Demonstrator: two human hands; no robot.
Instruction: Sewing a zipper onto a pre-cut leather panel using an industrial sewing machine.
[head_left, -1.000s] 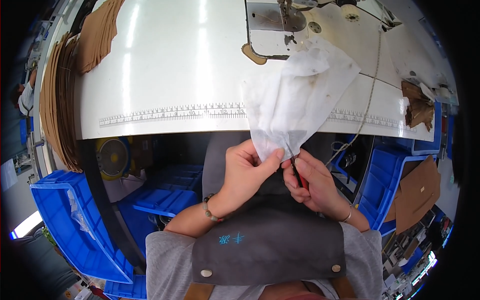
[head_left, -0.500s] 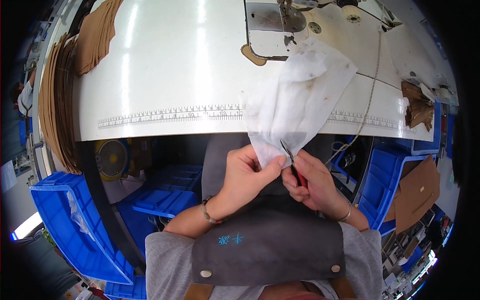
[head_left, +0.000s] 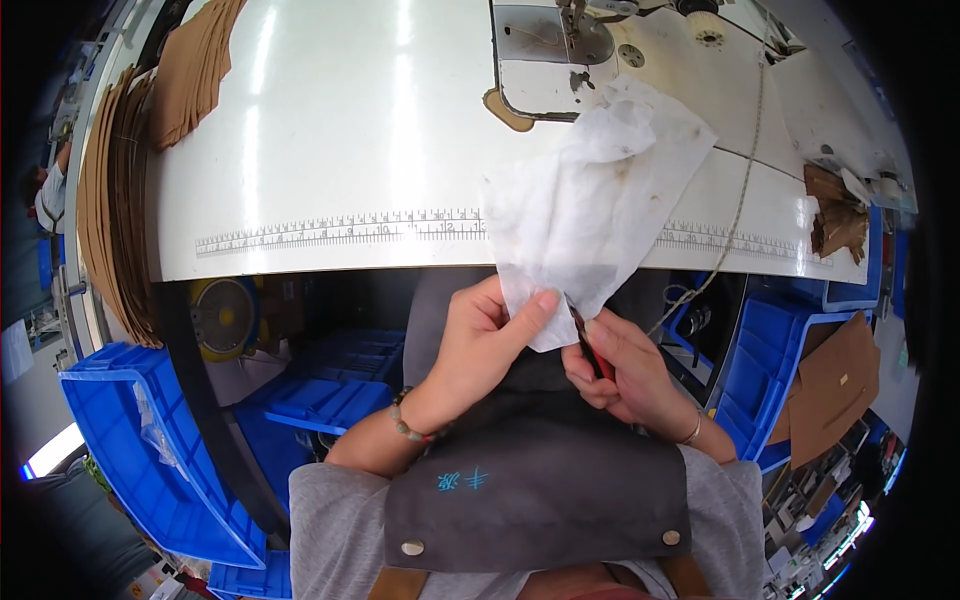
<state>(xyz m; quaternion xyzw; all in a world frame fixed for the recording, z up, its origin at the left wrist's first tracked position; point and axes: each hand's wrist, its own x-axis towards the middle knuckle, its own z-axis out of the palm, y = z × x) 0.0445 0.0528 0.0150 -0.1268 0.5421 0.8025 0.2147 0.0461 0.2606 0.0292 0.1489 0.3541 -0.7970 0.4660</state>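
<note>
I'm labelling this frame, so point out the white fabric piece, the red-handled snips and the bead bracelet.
white fabric piece [head_left: 590,205], head view, on its middle, over the table edge.
red-handled snips [head_left: 597,361], head view, on the red handle in the right hand.
bead bracelet [head_left: 405,420], head view, on the beads at the left wrist.

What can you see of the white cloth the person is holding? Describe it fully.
The cloth is thin, white and slightly see-through, like non-woven fabric, creased and faintly stained. Its upper part lies on the table against the sewing machine; its lower corner hangs over the table edge. The left hand pinches that corner with its thumb on top, while the right hand brings a small red-handled tool to its edge.
</note>
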